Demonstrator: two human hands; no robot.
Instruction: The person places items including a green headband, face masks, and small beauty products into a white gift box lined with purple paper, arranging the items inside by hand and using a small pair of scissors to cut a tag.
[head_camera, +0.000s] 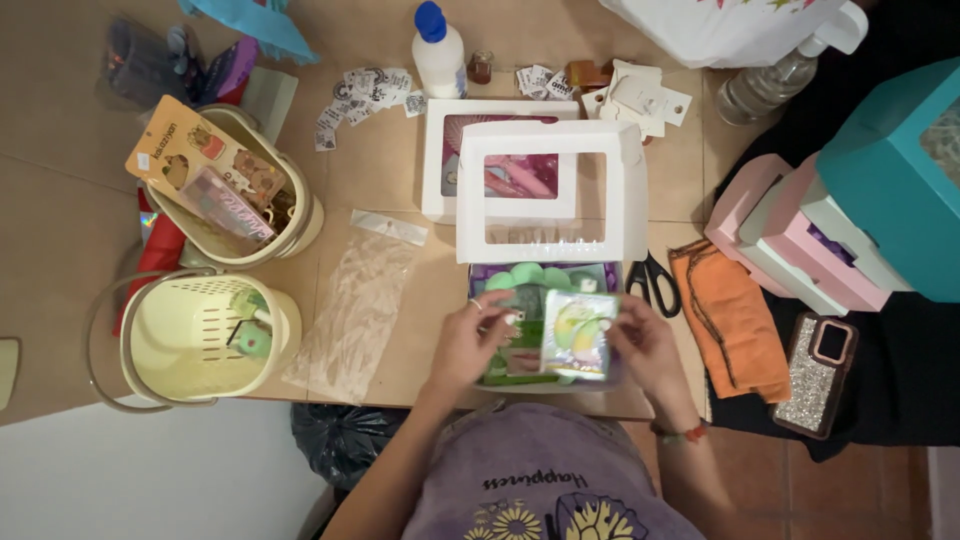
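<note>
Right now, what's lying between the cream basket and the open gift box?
In the head view, a clear cellophane bag lies flat on the table between basket and box.

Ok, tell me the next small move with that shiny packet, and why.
Probably lower the shiny packet into the open white box. Both the left hand and the right hand hold it just above the green items already packed there, and the windowed lid stands open.
</note>
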